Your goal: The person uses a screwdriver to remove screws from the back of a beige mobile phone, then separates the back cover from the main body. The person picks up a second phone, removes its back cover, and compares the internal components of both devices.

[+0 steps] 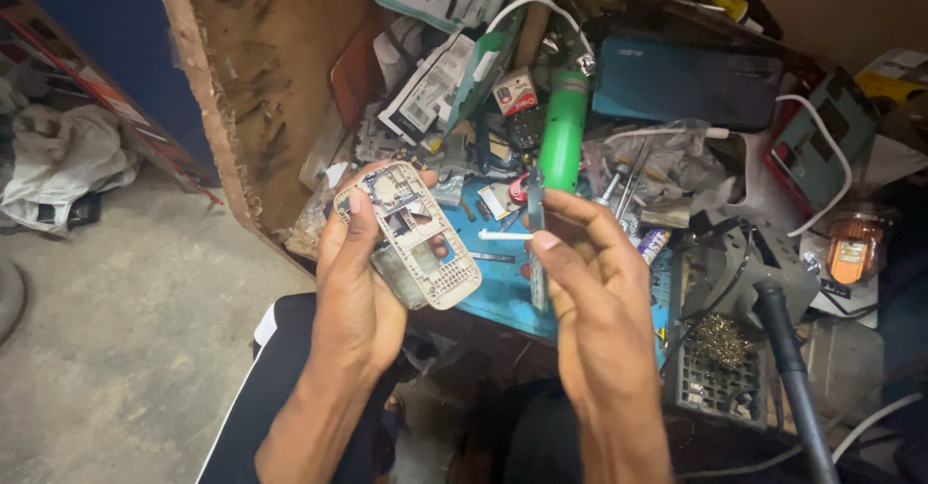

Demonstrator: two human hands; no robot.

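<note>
My left hand [356, 286] grips a cream-coloured phone frame [414, 235] with its keypad holes showing, tilted over the edge of a blue work mat [501, 291]. Just to its right, my right hand [590, 271] pinches a small white stick [505, 235] between thumb and forefinger, together with thin metal tweezers [535, 215] pointing up. The white stick's tip points left toward the phone frame, a short gap apart.
The cluttered bench holds a green cylindrical tool [563, 128], a teal phone box [684, 80], white cables [829, 150], a soldering stand with brass wool [720, 341] and a black hose [788, 358]. A wooden panel [261, 78] stands left; concrete floor [126, 320] lies below.
</note>
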